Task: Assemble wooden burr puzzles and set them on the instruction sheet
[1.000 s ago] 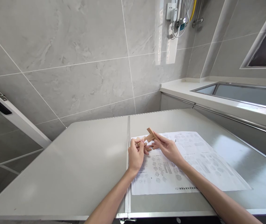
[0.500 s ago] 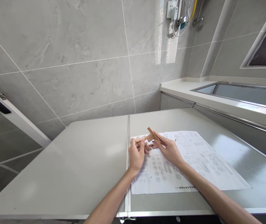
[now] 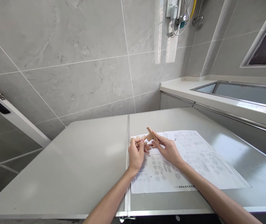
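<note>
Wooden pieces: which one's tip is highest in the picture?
The strip in the right hand: its tip shows higher in the picture than the other pieces.

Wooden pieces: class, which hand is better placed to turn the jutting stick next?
Right, probably: the right hand holds the jutting stick by its lower end, while the left hand grips other wooden pieces.

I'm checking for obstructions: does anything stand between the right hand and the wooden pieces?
Nothing visible does: the right hand directly grips the wooden pieces over the printed sheet, with the left hand opposite.
</note>
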### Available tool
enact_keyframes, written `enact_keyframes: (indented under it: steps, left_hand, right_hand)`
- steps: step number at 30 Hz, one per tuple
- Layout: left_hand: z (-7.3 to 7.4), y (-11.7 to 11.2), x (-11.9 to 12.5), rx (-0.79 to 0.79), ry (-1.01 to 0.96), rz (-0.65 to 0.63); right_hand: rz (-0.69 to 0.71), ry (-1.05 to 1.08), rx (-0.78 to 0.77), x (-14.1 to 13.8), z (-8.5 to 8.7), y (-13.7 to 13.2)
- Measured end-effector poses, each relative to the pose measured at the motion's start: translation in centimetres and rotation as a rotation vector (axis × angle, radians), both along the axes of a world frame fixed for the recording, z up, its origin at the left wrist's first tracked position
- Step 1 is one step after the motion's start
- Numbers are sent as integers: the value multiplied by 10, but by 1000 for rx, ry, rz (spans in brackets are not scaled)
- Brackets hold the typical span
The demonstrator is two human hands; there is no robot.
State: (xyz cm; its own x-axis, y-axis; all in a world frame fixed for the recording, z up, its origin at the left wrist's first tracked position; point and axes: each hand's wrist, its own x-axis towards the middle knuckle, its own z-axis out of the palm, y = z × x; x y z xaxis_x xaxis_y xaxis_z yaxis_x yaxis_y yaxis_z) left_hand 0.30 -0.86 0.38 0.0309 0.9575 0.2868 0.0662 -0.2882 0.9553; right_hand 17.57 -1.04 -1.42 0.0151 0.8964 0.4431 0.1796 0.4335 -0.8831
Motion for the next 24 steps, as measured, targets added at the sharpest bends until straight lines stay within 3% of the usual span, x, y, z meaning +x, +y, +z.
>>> enact_keyframes:
  steps: [24]
  left_hand:
    - [-1,1,-1,5,10,3]
  right_hand:
    - [20,-63,53,2,-3,1]
